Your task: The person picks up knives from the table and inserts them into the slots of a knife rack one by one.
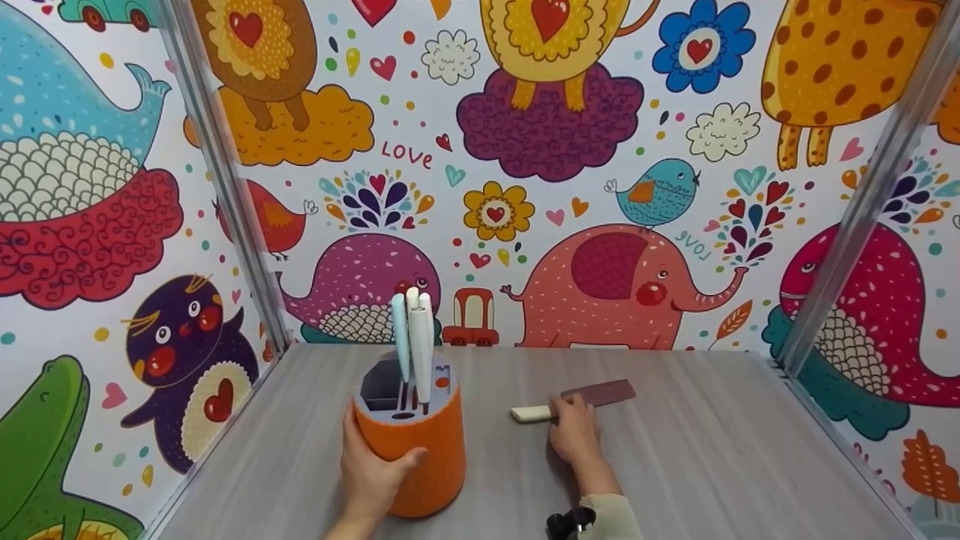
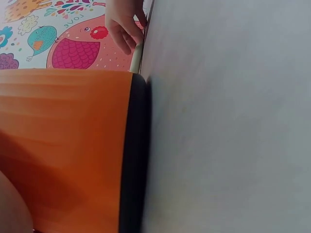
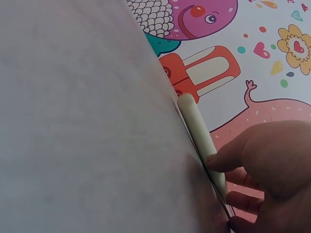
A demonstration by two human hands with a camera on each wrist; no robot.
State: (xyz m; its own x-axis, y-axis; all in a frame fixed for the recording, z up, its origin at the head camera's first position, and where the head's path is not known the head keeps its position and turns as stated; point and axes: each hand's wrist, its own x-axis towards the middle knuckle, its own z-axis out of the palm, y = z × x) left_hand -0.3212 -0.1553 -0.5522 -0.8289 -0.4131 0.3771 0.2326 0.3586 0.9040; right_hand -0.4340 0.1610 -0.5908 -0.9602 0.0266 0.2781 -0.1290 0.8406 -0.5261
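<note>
An orange knife holder (image 1: 429,469) stands upright on the table, its grey top slotted. White and pale blue handles (image 1: 420,345) rise from it. My left hand (image 1: 371,469) grips its near left side, thumb across the front; the left wrist view shows the orange wall close up. To the right lies a cleaver (image 1: 604,392), with a rectangular blade pointing right and a cream handle (image 3: 197,121) pointing left. My right hand (image 1: 576,435) pinches that handle close to the blade, thumb on one side and fingers on the other. The cleaver appears flat on the table.
The wood-grain table (image 1: 712,450) spreads beneath both hands. Behind it rises a wall (image 1: 420,112) printed with cartoon animals. Metal posts (image 1: 225,172) stand at the left and right corners. A black strap device (image 1: 570,521) sits at my right wrist.
</note>
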